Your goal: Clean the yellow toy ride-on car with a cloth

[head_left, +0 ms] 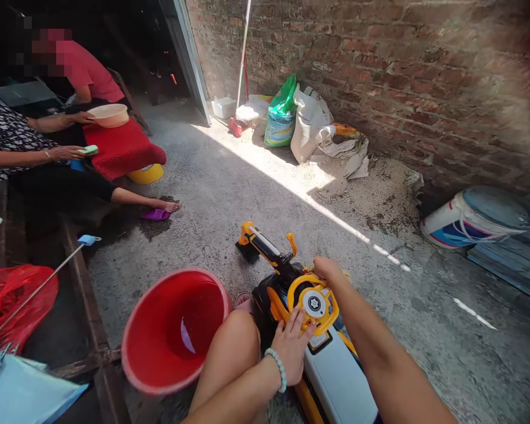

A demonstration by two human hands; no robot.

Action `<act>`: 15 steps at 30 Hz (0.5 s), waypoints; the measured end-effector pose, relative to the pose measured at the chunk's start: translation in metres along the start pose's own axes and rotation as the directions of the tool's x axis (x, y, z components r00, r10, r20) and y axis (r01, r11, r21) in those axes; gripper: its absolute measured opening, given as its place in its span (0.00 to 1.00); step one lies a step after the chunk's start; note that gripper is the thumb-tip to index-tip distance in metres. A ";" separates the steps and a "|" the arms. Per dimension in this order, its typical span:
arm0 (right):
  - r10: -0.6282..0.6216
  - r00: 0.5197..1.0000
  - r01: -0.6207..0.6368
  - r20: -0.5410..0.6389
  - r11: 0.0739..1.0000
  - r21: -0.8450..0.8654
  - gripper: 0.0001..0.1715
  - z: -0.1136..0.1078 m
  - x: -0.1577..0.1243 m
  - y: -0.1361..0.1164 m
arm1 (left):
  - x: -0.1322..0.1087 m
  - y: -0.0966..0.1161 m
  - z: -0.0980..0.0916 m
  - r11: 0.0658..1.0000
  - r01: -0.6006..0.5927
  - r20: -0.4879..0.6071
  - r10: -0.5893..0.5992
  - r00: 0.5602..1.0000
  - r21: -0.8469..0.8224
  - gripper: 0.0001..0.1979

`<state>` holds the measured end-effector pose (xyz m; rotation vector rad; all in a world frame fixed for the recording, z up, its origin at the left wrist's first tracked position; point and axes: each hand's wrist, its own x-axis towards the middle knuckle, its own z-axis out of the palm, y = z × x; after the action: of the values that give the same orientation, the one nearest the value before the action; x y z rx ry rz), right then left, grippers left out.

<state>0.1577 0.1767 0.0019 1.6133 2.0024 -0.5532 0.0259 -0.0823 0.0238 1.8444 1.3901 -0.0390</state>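
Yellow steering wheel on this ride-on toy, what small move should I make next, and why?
I'd probably ease your right hand slightly along the far side of the steering wheel, steadying it with your left hand. The left lies spread at the near side and the right is curled by the far side; whether the right grips anything is unclear.

1. Resting the left hand (289,347), fingers spread, on the near rim of a yellow steering wheel (313,303).
2. Bending the right hand (327,268) at the wheel's far edge, hold hard to make out.
3. Below the wheel, a ride-on toy (342,377); just beside, a red tub (150,335).
4. At upper left, a person in pink (95,73), a person in floral clothing (9,132).
5. Along the brick wall (380,76), a green sack (280,126).
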 end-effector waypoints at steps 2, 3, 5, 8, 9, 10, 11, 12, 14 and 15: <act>0.056 0.997 -0.056 -0.051 0.998 0.017 0.19 0.000 -0.011 0.014 | -0.001 0.004 -0.007 1.000 0.018 0.010 -0.018 1.000 0.008 0.50; 0.087 0.993 -0.084 -0.082 0.996 0.044 0.20 0.000 -0.017 0.021 | -0.002 0.006 -0.009 1.000 0.023 0.016 -0.023 1.000 0.013 0.51; 0.140 0.980 -0.123 -0.139 0.985 0.124 0.20 0.003 -0.031 0.036 | -0.002 0.008 -0.011 0.999 0.027 0.017 -0.027 0.999 0.022 0.52; 0.180 0.960 -0.124 -0.213 0.960 0.250 0.19 0.017 -0.053 0.060 | -0.002 0.007 -0.009 0.999 0.016 -0.009 -0.016 1.000 0.031 0.52; 0.189 0.954 -0.117 -0.232 0.949 0.293 0.17 0.026 -0.060 0.068 | -0.001 0.005 -0.007 0.999 0.009 -0.028 -0.008 1.000 0.035 0.51; 0.200 0.948 -0.108 -0.249 0.934 0.340 0.15 0.037 -0.068 0.075 | -0.001 0.003 -0.005 0.999 -0.002 -0.049 0.004 0.999 0.042 0.50; 0.215 0.942 -0.100 -0.258 0.913 0.395 0.13 0.049 -0.076 0.082 | 0.000 0.001 -0.003 0.999 -0.018 -0.067 0.021 0.998 0.048 0.49; 0.235 0.936 -0.094 -0.263 0.885 0.456 0.11 0.064 -0.085 0.088 | 0.000 -0.001 -0.001 0.998 -0.035 -0.087 0.040 0.995 0.052 0.48; 0.298 0.921 -0.096 -0.251 0.799 0.594 0.10 0.096 -0.101 0.093 | 0.002 -0.006 0.002 0.996 -0.074 -0.122 0.079 0.989 0.042 0.46; 0.326 0.915 -0.091 -0.239 0.741 0.665 0.11 0.112 -0.110 0.093 | 0.003 -0.009 0.003 0.995 -0.094 -0.136 0.097 0.986 0.031 0.45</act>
<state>0.2821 0.0447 -0.0194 2.4726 1.9210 -1.0120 0.0212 -0.0816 0.0152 1.9634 1.3969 0.1221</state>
